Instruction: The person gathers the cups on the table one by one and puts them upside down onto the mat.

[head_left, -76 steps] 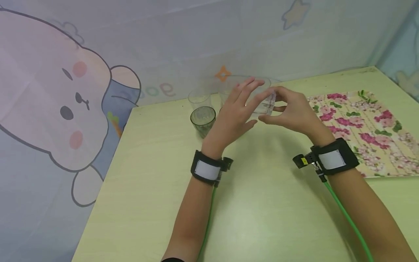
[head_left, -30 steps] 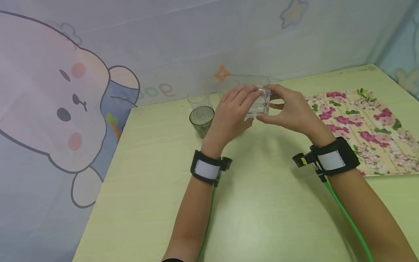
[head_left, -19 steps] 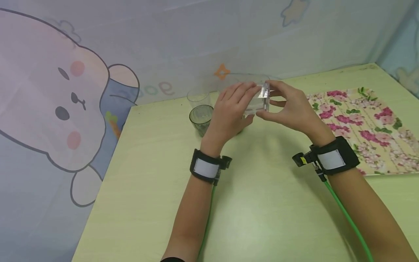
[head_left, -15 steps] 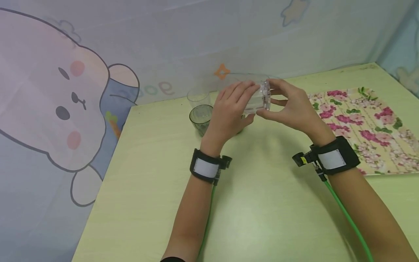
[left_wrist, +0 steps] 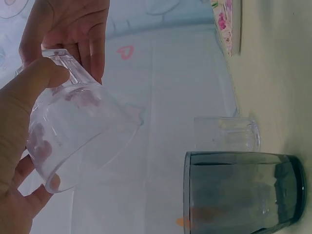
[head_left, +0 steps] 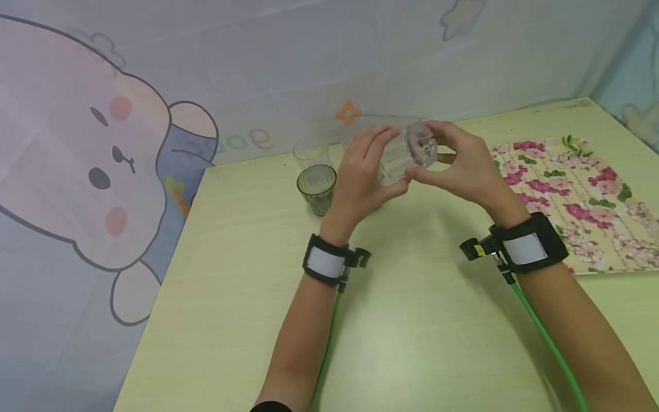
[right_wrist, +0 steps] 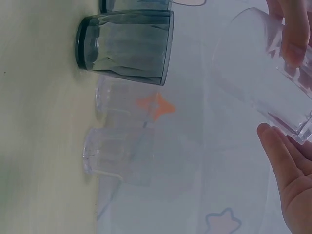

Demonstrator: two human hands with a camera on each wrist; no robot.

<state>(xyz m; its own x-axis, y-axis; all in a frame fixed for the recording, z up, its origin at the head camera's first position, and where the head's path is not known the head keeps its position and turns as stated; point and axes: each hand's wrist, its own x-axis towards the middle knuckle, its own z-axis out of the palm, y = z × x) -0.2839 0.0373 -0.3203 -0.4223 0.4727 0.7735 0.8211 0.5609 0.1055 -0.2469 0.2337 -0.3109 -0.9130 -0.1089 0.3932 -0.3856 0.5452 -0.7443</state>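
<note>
Above the table, both hands hold a clear drinking glass [head_left: 395, 158] tilted on its side, its thick base toward the right hand. My left hand [head_left: 360, 171] grips the body; in the left wrist view its thumb lies along the glass [left_wrist: 83, 122] near the base and fingers show through the wall. My right hand [head_left: 463, 166] holds the base edge between thumb and fingers. The open rim points left, partly behind the left hand in the head view. Beneath and left of the hands stands a smoked grey glass [head_left: 316, 190], with a clear glass [head_left: 311, 153] behind it.
In the right wrist view a second smoked glass [right_wrist: 136, 5] and two clear glasses, one nearer [right_wrist: 119, 151], stand along the back by the printed cloth backdrop [head_left: 288, 68]. A flower-patterned tray [head_left: 576, 200] lies on the right of the table [head_left: 401, 320]. Green cables run along both forearms.
The left fingers, raised and spread at first, have come round the clear glass. The glass has since turned so its base faces more toward the head camera. The standing glasses have not moved.
</note>
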